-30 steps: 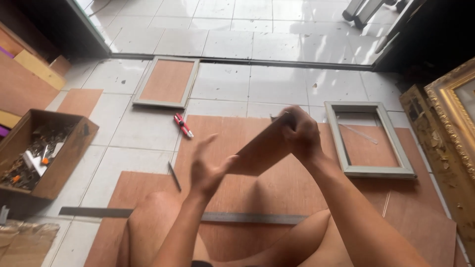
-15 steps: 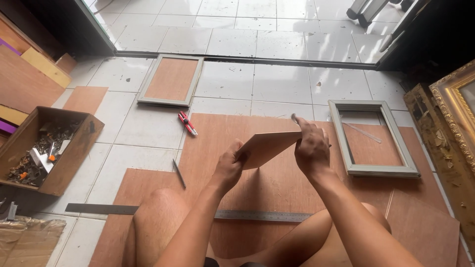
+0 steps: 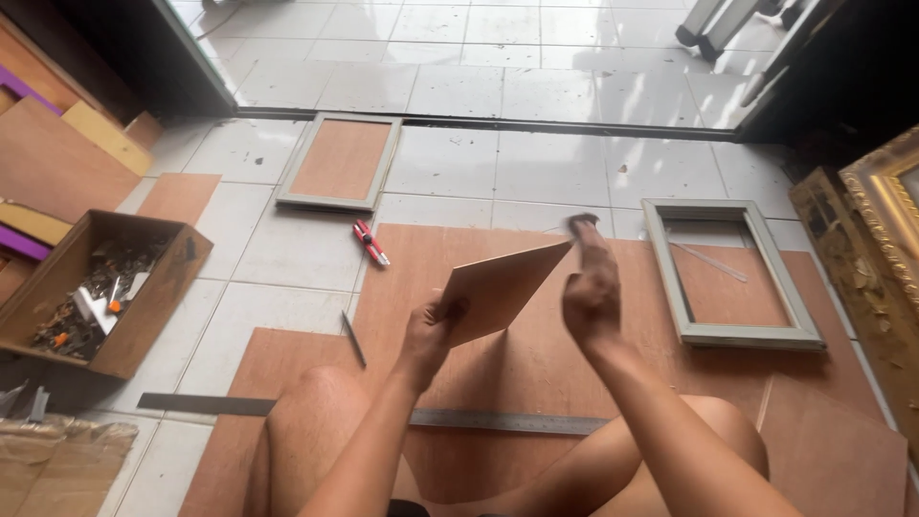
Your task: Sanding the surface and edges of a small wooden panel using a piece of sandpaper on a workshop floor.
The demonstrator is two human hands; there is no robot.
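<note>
The left hand (image 3: 428, 330) is pinching the lower corner of a thin, stiff, light plywood panel (image 3: 498, 287) while the right hand (image 3: 591, 287) is gripping its upper corner, best held by the edges

Two hands (image 3: 433, 330) (image 3: 591, 287) held one board (image 3: 503, 287). Two frames (image 3: 337, 160) (image 3: 729, 273), one cutter (image 3: 370, 242), one ruler (image 3: 206, 404) and one box (image 3: 153, 306) lay around.

White tiled floor (image 3: 536, 168). A large plywood sheet (image 3: 536, 354) lies on it, with a ruler (image 3: 479, 419) across its near part, an empty frame (image 3: 729, 273) on its right, a red cutter (image 3: 370, 242) just left, and a box (image 3: 100, 287) far left.
</note>
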